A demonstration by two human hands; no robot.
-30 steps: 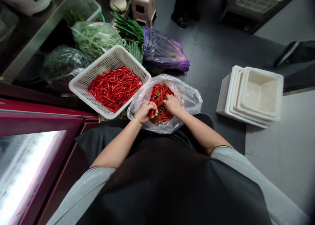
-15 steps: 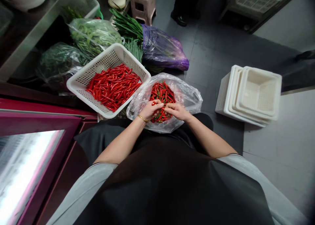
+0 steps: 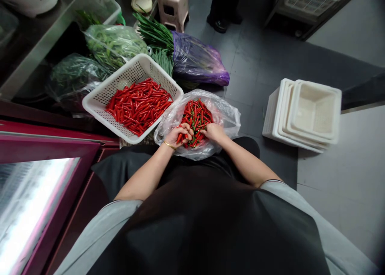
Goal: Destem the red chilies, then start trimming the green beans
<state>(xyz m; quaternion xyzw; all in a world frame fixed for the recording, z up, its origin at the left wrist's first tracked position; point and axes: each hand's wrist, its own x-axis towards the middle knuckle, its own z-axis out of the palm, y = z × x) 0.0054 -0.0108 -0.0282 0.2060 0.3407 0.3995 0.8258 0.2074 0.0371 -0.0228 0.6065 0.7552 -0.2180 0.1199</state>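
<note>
A clear plastic bag (image 3: 228,110) lies open on my lap, filled with red chili peppers (image 3: 197,116) that have green stems. My left hand (image 3: 177,136), palm turned up at the bag's left side, is closed around several red chilies. Over the right part of the pile, my right hand (image 3: 214,132) has its fingers bent down among the peppers; its fingertips are pressed together, and what they pinch is hidden. Left of the bag, touching it, a white perforated basket (image 3: 102,88) holds many red chilies that appear stemless.
Bagged green vegetables (image 3: 117,46) and a purple bag (image 3: 200,62) of long green stalks lie behind the basket. Stacked white baskets (image 3: 315,110) stand at right. A pink stool (image 3: 173,6) and another person's shoes (image 3: 218,24) are farther off. A glass-fronted cabinet (image 3: 51,174) borders the left.
My hands have moved apart. The left has drawn back leftward and turned up, showing the chilies in it; the right has reached down into the pile.
</note>
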